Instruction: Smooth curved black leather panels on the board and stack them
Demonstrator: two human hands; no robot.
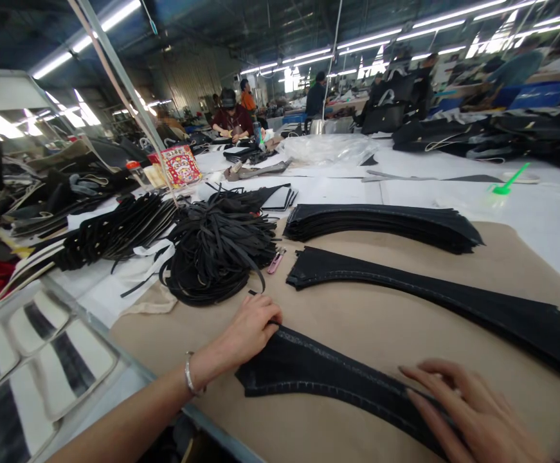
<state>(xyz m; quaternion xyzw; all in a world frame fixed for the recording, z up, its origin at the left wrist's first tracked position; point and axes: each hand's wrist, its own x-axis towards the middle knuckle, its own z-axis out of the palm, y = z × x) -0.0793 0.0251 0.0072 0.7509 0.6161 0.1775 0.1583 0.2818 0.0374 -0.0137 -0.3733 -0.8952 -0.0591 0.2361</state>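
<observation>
A long curved black leather piece [318,376] lies on brown paper [371,308] at the near edge of the table. My left hand [251,328], a bracelet on its wrist, pinches the piece's left end with curled fingers. My right hand [472,411] rests flat on the piece's right part, fingers stretched out and slightly blurred. Further back lie a second curved black stack [434,299] and a third [380,225].
A tangled heap of black straps [216,251] and a pink clipper [276,261] sit left of the stacks. More black straps [116,231], a red printed packet [179,165], a green tool [508,181] and clear plastic [328,148] lie beyond. Other workers sit at the far tables.
</observation>
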